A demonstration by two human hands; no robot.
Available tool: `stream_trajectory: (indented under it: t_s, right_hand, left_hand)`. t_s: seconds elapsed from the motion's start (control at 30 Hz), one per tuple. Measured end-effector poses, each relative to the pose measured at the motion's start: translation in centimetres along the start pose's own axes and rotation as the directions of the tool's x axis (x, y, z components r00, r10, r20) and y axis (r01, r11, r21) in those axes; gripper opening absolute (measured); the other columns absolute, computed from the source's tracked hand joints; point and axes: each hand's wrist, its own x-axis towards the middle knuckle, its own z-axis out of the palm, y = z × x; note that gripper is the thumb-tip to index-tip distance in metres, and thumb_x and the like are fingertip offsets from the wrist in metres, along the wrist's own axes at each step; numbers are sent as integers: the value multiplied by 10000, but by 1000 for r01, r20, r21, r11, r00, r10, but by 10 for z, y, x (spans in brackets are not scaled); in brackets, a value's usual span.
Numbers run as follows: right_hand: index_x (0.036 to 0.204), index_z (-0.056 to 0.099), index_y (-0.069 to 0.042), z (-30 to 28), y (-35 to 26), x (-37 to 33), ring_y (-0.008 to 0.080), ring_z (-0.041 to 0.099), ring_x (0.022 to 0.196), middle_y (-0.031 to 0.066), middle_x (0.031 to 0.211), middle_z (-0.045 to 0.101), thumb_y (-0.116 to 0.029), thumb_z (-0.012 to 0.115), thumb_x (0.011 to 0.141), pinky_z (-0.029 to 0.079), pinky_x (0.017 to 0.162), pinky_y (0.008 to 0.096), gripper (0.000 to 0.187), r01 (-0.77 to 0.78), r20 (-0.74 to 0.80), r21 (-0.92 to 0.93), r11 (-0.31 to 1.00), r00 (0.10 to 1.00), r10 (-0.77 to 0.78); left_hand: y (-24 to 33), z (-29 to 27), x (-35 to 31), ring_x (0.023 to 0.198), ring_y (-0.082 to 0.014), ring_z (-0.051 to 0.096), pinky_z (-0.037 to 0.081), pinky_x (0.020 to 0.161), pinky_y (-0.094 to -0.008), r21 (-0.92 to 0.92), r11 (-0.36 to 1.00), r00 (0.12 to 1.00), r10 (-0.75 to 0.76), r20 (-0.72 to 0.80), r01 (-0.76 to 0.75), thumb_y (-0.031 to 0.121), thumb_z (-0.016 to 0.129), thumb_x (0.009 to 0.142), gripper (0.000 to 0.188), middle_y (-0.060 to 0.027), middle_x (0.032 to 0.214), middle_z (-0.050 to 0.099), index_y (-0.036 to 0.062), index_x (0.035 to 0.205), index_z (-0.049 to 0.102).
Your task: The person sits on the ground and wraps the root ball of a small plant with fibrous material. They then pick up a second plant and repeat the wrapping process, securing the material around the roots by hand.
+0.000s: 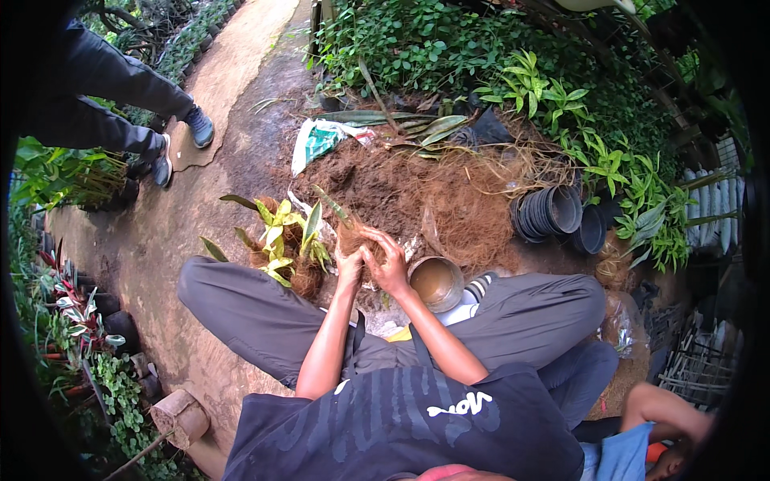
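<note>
In front of my crossed legs, my left hand [347, 266] and my right hand [387, 260] are cupped together around a ball of brown coconut fibre [350, 237]. A green snake plant leaf [330, 204] sticks up from it, leaning left. My fingers curl round the fibre and partly hide it. Just left of my hands stand yellow-green leafy plants [277, 228] with fibre-wrapped bases. To the right of my right hand, a round tub of brownish water [435, 284] sits against my leg. Beyond my hands spreads a heap of dark soil and loose coconut fibre [469, 208].
Stacked black plant pots [549, 212] lie on their side at the right. A white and green plastic sack [322, 143] and cut snake plant leaves [437, 128] lie behind the heap. A person in dark trousers [120, 80] stands far left; another person's arm [664, 410] shows lower right.
</note>
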Motion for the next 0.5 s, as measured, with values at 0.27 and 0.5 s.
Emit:
stream_trajectory:
  t_s: [0.27,0.5]
  right_hand:
    - [1139,662,-141,-12,-10,17,298,486,1207,82,1212,603,-223,655,820,373,1020,440,330,293,168,-384,876,955,-245]
    - [1107,609,-24,-19,14,31,277,579,1087,166,1132,609,-212,729,807,459,935,382,375,-97,-199,-3,995,975,94]
  left_hand:
    - [16,27,-12,974,-167,611,508,845,-306,447,867,970,243,10,-222,60,761,722,544,-101,1087,634,9,1202,511]
    - [27,36,-15,1035,-124,573,482,900,-292,407,907,972,8,237,-107,49,796,657,686,-55,1124,598,33,1257,463]
